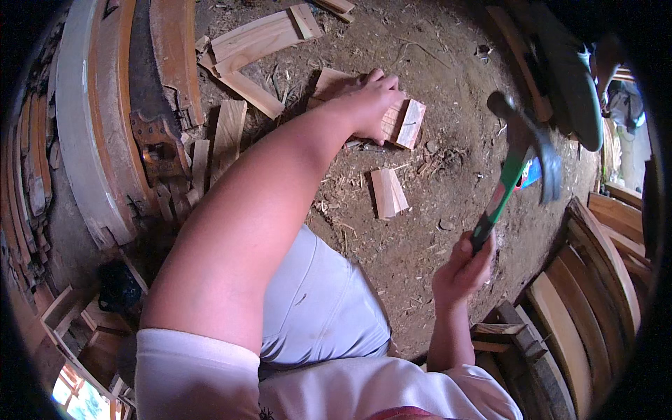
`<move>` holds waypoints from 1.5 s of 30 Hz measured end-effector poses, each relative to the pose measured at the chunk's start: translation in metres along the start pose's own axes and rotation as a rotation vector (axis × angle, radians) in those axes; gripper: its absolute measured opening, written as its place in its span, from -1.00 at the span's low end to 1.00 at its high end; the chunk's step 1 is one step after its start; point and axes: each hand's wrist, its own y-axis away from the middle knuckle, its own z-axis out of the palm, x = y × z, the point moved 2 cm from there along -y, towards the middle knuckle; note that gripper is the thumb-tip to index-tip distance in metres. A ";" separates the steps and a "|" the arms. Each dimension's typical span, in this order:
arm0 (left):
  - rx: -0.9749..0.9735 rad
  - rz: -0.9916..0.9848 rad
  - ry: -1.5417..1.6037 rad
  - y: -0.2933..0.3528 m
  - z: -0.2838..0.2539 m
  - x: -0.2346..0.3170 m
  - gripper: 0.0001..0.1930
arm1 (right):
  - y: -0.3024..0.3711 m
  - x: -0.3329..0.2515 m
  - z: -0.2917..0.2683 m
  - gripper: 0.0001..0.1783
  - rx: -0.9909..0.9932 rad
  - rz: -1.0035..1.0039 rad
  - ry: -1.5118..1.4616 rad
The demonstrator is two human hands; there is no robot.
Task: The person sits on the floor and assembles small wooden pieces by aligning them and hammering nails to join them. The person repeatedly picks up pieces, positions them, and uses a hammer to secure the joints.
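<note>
My left hand is closed over a wooden board low on the dirt floor, its fingers wrapped over the top edge. At the board's right end a small wooden block shows, with a thin dark line on it that I cannot make out for certain. My right hand grips a claw hammer by its green and black handle, raised to the right of the board, head up. Between the hands a small offcut lies on the ground.
Long curved planks stand at the left, with a wooden-handled handsaw against them. An angled wooden piece lies at the back. More curved boards lean at the lower right. Wood shavings litter the dirt floor.
</note>
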 end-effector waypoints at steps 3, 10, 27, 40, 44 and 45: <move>0.030 0.024 -0.032 -0.008 0.008 0.000 0.06 | 0.007 0.030 0.026 -0.53 -0.194 -0.011 0.228; 0.044 0.042 -0.056 -0.003 0.010 -0.011 0.10 | 0.002 -0.006 0.006 -0.50 -0.143 0.105 0.066; 0.022 0.024 -0.048 -0.008 0.010 -0.006 0.12 | 0.000 0.008 0.023 -0.50 -0.133 0.040 0.155; 0.015 0.035 -0.025 -0.005 0.007 -0.005 0.13 | 0.009 0.032 0.028 -0.44 -0.145 0.114 0.075; 0.033 0.024 -0.002 0.000 0.011 -0.006 0.11 | 0.002 0.035 0.036 -0.47 -0.302 0.053 0.291; 0.029 0.000 -0.006 -0.001 0.010 -0.009 0.10 | -0.004 0.031 0.031 -0.48 -0.268 0.051 0.253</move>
